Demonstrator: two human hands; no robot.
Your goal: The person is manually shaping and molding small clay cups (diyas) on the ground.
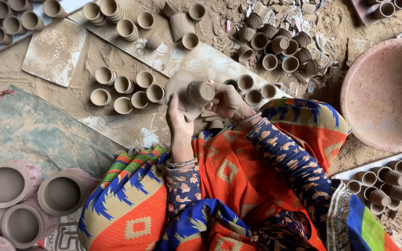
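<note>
**Steady the cup, wipe lightly**

We hold a small clay cup over our lap, above the dusty floor. Our right hand has its fingers curled around the cup's base, pinching it. Our left hand presses a scrap of cloth against its side, fingers together. To do this well, we judge a light, even touch best, turning the cup gently so the soft wall keeps its shape. Finished cups sit grouped nearby.
</note>
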